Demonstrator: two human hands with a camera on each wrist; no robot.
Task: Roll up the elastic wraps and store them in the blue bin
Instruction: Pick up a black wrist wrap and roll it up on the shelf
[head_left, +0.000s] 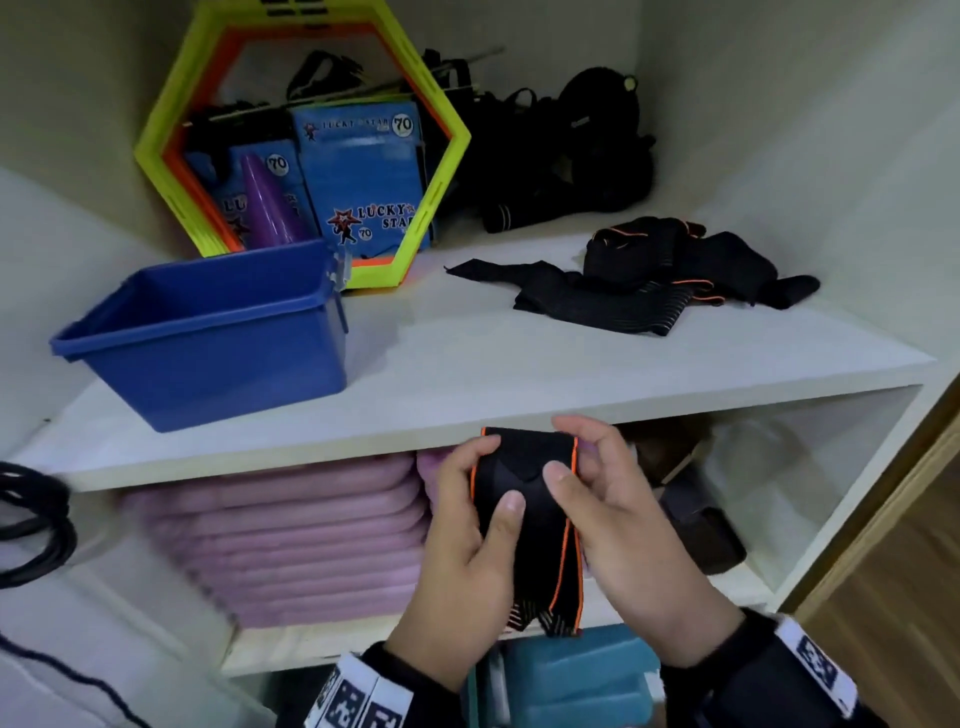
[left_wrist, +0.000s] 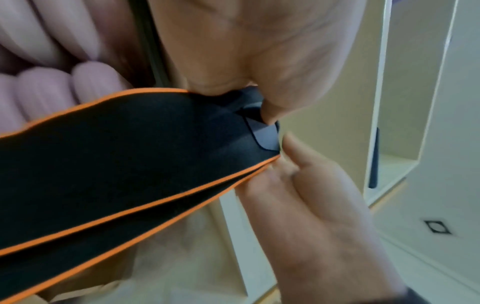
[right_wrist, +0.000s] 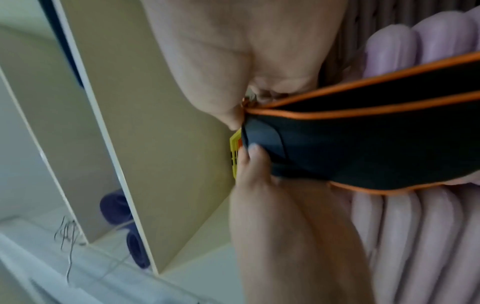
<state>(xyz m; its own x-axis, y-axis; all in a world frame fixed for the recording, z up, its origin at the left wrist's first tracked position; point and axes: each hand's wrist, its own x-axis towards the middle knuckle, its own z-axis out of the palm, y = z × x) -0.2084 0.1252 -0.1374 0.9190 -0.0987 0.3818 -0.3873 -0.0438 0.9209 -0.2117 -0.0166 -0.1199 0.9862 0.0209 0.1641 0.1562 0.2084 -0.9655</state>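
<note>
A black elastic wrap (head_left: 524, 499) with orange edging is held in front of the shelf edge, folded at its top, both tails hanging down. My left hand (head_left: 475, 519) grips its left side, thumb pressed on the front. My right hand (head_left: 587, 478) pinches the upper right corner beside a dark tab. The wrist views show the same wrap (left_wrist: 124, 160) (right_wrist: 376, 148) doubled over between both hands. The blue bin (head_left: 208, 332) stands empty on the shelf at the left. More black wraps (head_left: 654, 275) lie in a loose pile at the shelf's right.
A yellow-and-orange hexagonal frame (head_left: 447, 171) leans behind the bin, with blue boxes and a purple cone inside it. Black straps (head_left: 561, 156) fill the back right corner. Folded pink mats (head_left: 291, 540) are stacked on the lower shelf. Black cable hangs at far left.
</note>
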